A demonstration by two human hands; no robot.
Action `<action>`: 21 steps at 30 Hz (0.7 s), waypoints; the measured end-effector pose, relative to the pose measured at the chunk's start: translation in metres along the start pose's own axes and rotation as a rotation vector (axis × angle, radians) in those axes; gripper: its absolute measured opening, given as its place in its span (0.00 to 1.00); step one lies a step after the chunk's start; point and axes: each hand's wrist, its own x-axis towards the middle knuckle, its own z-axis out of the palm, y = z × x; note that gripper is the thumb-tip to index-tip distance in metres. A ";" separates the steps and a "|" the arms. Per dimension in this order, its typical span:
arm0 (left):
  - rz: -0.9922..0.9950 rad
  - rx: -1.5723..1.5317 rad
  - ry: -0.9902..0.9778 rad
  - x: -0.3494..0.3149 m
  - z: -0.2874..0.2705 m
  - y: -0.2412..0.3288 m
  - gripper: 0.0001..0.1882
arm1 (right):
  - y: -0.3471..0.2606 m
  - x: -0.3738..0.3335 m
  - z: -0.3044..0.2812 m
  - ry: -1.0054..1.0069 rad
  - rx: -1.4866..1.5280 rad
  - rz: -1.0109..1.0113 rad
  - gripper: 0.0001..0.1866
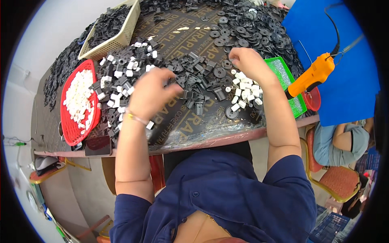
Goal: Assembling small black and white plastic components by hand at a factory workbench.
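My left hand (154, 91), a little blurred, hovers at the right side of a heap of black plastic pieces fitted with white blocks (117, 81). Its thumb and fingers are apart, and I make out nothing between them. Beyond a small pile of white blocks (247, 91), my right hand (248, 62) is over the edge of the black round discs (243, 32). Its fingertips are pinched together; whatever they hold is hidden. Loose black plastic brackets (196, 75) lie between my hands. One black disc (231, 112) sits near the table's front edge.
A red basket (68, 135) of white pieces stands at left, before a cream crate (125, 38) of black parts. At right are a green tray (302, 109) of small metal pieces, a hanging orange electric screwdriver (314, 75) and a red bowl (316, 101). Another person (352, 141) sits beyond.
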 end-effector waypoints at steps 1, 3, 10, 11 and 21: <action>0.018 0.053 -0.137 -0.003 0.010 0.020 0.23 | 0.006 -0.003 0.000 0.003 0.005 0.010 0.09; 0.153 0.069 -0.142 -0.003 0.043 0.029 0.21 | 0.019 -0.008 0.003 0.067 -0.111 0.052 0.08; 0.150 0.025 -0.003 0.025 0.045 0.032 0.14 | 0.044 -0.005 -0.006 0.017 -0.147 0.217 0.05; 0.087 -0.057 0.010 0.031 0.039 0.035 0.16 | 0.041 -0.003 -0.008 -0.003 -0.166 0.197 0.05; -0.298 -1.510 0.050 0.044 0.056 0.010 0.15 | 0.073 0.023 0.021 0.245 -0.355 0.281 0.14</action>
